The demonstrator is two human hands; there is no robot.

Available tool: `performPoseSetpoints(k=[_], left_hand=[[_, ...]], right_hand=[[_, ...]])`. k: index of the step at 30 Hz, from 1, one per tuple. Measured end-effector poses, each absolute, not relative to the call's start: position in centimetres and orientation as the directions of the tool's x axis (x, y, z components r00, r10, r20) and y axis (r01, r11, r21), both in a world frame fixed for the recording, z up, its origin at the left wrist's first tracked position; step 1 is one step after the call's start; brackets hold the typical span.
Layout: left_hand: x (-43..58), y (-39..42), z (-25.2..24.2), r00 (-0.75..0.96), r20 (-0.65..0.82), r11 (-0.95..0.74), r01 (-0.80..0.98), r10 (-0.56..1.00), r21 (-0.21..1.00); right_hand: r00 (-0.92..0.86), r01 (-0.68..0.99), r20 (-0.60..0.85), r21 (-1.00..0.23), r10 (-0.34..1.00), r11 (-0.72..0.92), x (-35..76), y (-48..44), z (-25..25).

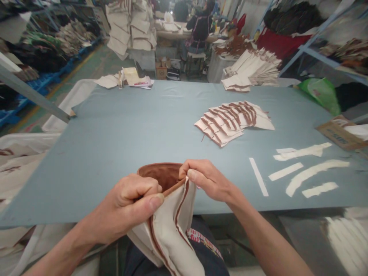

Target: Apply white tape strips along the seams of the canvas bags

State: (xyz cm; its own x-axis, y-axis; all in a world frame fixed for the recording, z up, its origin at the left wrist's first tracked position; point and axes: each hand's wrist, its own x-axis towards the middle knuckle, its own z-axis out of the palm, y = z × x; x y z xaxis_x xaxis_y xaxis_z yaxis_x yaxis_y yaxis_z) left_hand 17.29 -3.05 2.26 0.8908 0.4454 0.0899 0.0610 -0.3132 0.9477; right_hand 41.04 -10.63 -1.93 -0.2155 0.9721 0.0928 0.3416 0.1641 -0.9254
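A cream boot upper (169, 214) with brown seam piping and a brown lining hangs over the table's near edge toward my lap. Its top opening faces up, showing the lining inside. My left hand (132, 203) is closed on the rim at the left, thumb outside and fingers curled within. At the right of the rim, my right hand (204, 178) pinches the edge beside a seam. The stretch of rim between both hands is drawn fairly straight. The lower end of the upper runs out of the frame.
A fanned pile of cream pieces with brown edges (232, 120) lies on the blue-grey table (129, 130). Pale strips (316, 165) lie at the right, near a cardboard box (340, 132). More cream pieces (250, 71) are stacked at the far edge. A person (199, 28) sits beyond.
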Motion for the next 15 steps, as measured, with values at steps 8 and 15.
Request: performPoseSetpoints(k=[8, 15], left_hand=[[15.3, -0.8, -0.2, 0.789, -0.018, -0.178, 0.161, 0.614, 0.971], [14.6, 3.0, 0.9, 0.836, 0.157, -0.509, 0.161, 0.525, 0.845]], right_hand=[[-0.241, 0.440, 0.331, -0.801, 0.912, 0.406, 41.8, -10.4, -2.1], [-0.279, 0.415, 0.407, -0.765, 0.870, 0.492, 42.0, -10.1, 2.0]])
